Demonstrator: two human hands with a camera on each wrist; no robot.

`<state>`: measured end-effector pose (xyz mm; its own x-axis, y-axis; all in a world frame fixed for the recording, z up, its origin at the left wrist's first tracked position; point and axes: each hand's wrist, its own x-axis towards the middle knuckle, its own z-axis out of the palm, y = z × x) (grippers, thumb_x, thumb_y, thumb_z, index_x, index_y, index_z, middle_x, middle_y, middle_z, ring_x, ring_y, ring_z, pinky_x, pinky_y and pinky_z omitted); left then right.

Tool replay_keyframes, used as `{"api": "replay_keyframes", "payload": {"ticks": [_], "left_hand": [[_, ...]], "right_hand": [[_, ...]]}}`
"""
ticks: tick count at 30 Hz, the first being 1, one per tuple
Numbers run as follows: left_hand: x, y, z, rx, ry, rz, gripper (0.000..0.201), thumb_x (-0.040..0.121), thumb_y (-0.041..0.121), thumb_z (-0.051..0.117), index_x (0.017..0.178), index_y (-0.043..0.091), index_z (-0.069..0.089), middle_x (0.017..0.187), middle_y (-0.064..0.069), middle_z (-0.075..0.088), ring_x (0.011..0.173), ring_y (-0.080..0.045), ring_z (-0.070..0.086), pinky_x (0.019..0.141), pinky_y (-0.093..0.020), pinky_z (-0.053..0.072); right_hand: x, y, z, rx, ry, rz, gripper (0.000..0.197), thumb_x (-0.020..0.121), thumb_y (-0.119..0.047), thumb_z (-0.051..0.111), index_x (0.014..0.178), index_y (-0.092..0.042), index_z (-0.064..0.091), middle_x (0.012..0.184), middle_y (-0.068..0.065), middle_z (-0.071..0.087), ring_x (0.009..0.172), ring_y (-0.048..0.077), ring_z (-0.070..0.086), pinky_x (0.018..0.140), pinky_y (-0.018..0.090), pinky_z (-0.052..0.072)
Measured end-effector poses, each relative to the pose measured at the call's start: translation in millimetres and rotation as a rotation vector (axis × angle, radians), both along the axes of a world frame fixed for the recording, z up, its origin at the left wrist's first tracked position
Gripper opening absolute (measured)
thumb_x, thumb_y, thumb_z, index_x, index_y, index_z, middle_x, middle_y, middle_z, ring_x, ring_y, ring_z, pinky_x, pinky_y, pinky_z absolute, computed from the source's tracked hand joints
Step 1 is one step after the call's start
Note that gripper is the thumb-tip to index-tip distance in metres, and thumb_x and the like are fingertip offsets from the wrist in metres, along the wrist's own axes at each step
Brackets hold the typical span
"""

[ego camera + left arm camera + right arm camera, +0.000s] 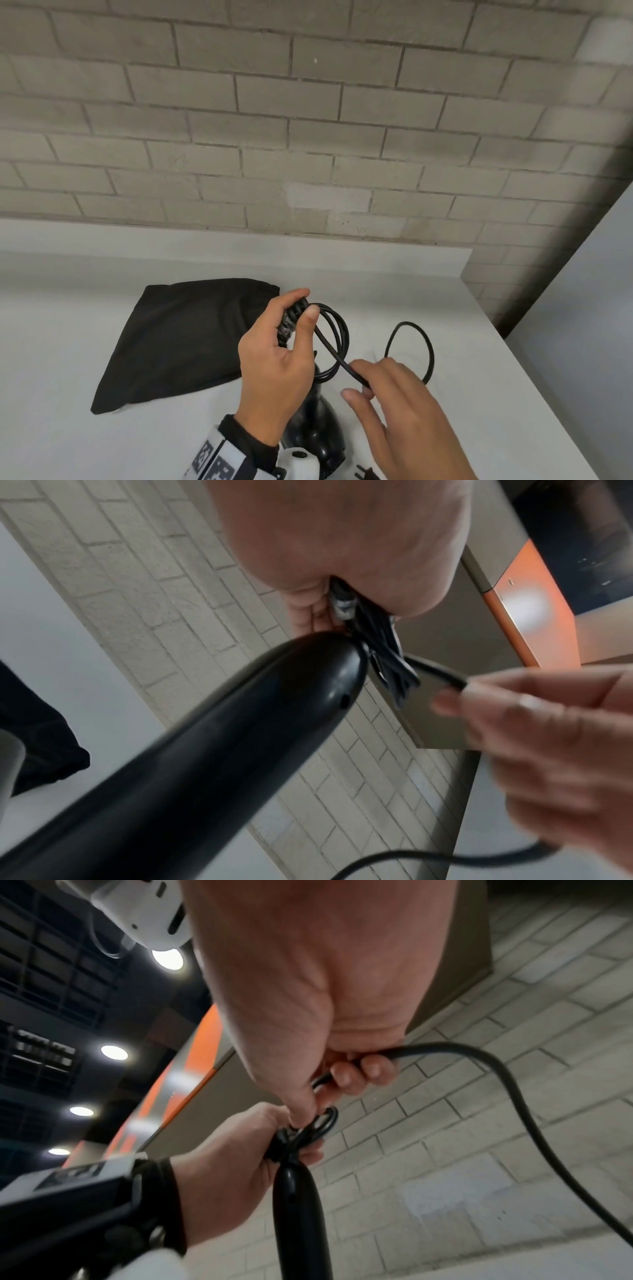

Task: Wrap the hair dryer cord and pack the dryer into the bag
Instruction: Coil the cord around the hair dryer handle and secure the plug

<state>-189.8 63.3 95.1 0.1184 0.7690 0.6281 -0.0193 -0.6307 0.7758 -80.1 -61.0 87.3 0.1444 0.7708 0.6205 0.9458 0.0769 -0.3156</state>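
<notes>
Head view showed a grey brick wall point(308, 120) filling the upper half of the frame, with a pale surface point(102, 445) spread across the lower half. A black bag point(178, 339) lay flat on that surface at lower left of centre, just beside the hands. Next in size, the hair dryer point(322, 431), glossy black, stood near the bottom centre of the frame, its handle rising toward the left hand; whether its body touched the surface could not be told. In the left wrist view its handle point(205, 750) ran from the lower left corner up to the middle.

At mid-frame the left hand point(274, 370) was curled around the ribbed end of the cord where it met the handle, thumb pressed over several gathered loops. From the lower right of the frame the right hand point(404, 411) pinched a straight run of the cord point(337, 334) between thumb and fingertips, just to the right of the loops. Beyond that pinch the cord arched in a loose loop at centre right above the surface. Smallest of all, the plug point(364, 474) lay at the bottom edge, between the dryer and the right wrist.
</notes>
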Motion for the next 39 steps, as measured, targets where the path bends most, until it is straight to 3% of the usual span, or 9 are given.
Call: {"api": "replay_keyframes", "payload": {"ticks": [6,11,16,21,26,29,31,33,39], "left_hand": [[0.1,-1.6,0.2,0.123,0.077,-0.038,0.028,0.093,0.033,0.057,0.109,0.014,0.070,0.090,0.014,0.068,0.078,0.000,0.064,0.072,-0.010,0.048],[-4.6,-7.0,2.4,0.207,0.072,-0.191,0.036,0.098,0.040,0.052,0.104,0.010,0.071,0.085,0.012,0.067,0.075,-0.005,0.064,0.066,-0.019,0.050],[-12.0,-5.9,6.6,0.258,0.055,-0.275,0.032,0.082,0.038,0.074,0.098,0.011,0.070,0.078,0.004,0.069,0.069,-0.014,0.065,0.063,-0.029,0.053],[-12.2,-4.0,3.8,0.281,0.031,-0.228,0.025,0.089,0.037,0.067,0.093,0.012,0.069,0.077,0.005,0.067,0.065,-0.011,0.061,0.059,-0.025,0.050],[-10.7,-5.0,0.9,0.233,-0.051,-0.198,0.030,0.094,0.039,0.061,0.099,0.011,0.069,0.087,0.007,0.071,0.075,-0.009,0.067,0.064,-0.022,0.054],[-10.0,-6.0,2.5,0.184,-0.066,-0.163,0.030,0.095,0.041,0.058,0.102,0.014,0.067,0.087,0.010,0.071,0.077,-0.004,0.068,0.068,-0.012,0.051],[-8.7,-6.3,3.1,0.144,-0.078,-0.151,0.027,0.094,0.041,0.058,0.103,0.017,0.066,0.087,0.012,0.070,0.079,-0.002,0.068,0.070,-0.010,0.050],[-7.8,-6.4,3.1,0.099,-0.087,-0.149,0.018,0.092,0.036,0.061,0.103,0.022,0.066,0.089,0.011,0.071,0.081,-0.005,0.069,0.071,-0.011,0.051],[-5.9,-11.6,7.5,-0.088,-0.099,-0.210,0.017,0.086,0.035,0.067,0.099,0.024,0.068,0.089,0.012,0.073,0.086,-0.007,0.070,0.074,-0.010,0.050]], "right_hand": [[10.6,5.7,62.0,0.137,0.101,0.177,0.015,0.094,-0.022,0.060,0.099,-0.012,0.070,0.085,-0.001,0.057,0.073,0.010,0.057,0.066,0.020,0.046],[18.9,27.5,93.9,0.152,0.298,0.228,0.008,0.092,-0.020,0.065,0.095,-0.018,0.072,0.081,-0.008,0.059,0.076,0.006,0.057,0.069,0.008,0.039],[18.9,43.6,88.8,0.099,0.556,0.235,0.010,0.088,-0.022,0.065,0.086,-0.022,0.074,0.078,-0.007,0.065,0.071,0.007,0.059,0.065,0.011,0.042],[15.6,47.0,62.4,0.139,0.942,0.193,0.010,0.083,-0.018,0.071,0.090,-0.025,0.075,0.082,-0.009,0.070,0.072,0.004,0.061,0.064,0.015,0.047],[1.3,39.5,32.9,0.050,1.068,0.160,0.012,0.081,-0.031,0.069,0.087,-0.024,0.075,0.087,0.006,0.075,0.075,0.039,0.064,0.074,0.031,0.048],[-3.4,30.5,28.4,0.024,1.071,0.236,0.029,0.086,-0.050,0.065,0.093,-0.024,0.076,0.082,-0.003,0.073,0.063,0.011,0.055,0.063,0.017,0.044],[-4.7,26.6,23.6,-0.016,1.057,0.289,0.044,0.074,-0.061,0.070,0.097,-0.024,0.075,0.075,0.000,0.068,0.065,0.011,0.052,0.064,0.019,0.044],[-5.3,25.6,19.1,-0.081,1.039,0.288,0.036,0.069,-0.049,0.079,0.097,-0.027,0.074,0.083,0.005,0.072,0.073,0.018,0.058,0.071,0.029,0.049],[3.8,29.0,22.3,-0.188,1.071,0.273,0.014,0.077,-0.008,0.078,0.084,-0.020,0.074,0.081,0.004,0.073,0.080,0.017,0.066,0.081,0.033,0.053]]}}
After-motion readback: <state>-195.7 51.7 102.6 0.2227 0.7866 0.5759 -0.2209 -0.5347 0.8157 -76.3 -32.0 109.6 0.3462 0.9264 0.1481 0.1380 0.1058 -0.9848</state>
